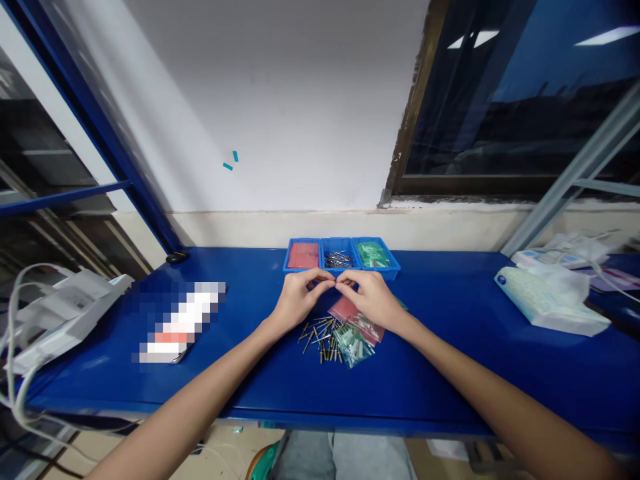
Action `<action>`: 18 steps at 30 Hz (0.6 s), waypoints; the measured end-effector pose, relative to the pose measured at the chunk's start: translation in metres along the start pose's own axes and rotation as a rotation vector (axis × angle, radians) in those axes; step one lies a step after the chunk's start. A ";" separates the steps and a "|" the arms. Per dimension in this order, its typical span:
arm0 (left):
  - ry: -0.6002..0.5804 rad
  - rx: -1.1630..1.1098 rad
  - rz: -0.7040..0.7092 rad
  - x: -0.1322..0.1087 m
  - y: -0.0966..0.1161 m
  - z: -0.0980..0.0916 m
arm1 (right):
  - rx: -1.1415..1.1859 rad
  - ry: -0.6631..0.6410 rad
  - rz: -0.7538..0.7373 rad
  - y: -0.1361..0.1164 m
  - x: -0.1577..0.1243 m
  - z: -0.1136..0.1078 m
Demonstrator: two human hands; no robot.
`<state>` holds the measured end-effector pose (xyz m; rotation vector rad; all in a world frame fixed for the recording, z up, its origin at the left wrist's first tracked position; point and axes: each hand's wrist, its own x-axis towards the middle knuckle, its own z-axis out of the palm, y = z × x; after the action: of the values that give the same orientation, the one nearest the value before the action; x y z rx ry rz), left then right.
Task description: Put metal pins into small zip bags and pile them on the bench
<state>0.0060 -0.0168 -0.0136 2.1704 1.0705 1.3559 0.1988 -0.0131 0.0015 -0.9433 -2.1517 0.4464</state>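
We see the loose metal pins point(325, 337) heaped on the blue table point(450, 380), just beside a green bag point(354, 347) that overlaps a red bag point(343, 307); our left hand point(296, 300) and right hand point(373, 297) meet a little beyond the heap, thumbs and forefingers pinched tip to tip; we cannot tell whether anything small sits between them; if something does, a slack pinch could drop it among the pins, where we might lose it; our right hand overhangs the red bag, so a low sweep could drag both bags and scatter the pins, which look slim enough to roll; just past our fingers stands the blue tray point(393, 273), red packets left, metal pieces in the middle, green packets right; a knuckle's knock could shift it and mix the contents; the tissue box point(545, 303), well apart, seems safe.
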 end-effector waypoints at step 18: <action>-0.174 0.426 0.076 -0.007 -0.003 -0.002 | -0.155 0.018 0.036 -0.036 0.005 -0.029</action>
<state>0.0014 -0.0202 -0.0187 2.5979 1.3123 1.0114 0.2005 -0.0326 0.0435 -1.0687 -2.1804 0.2909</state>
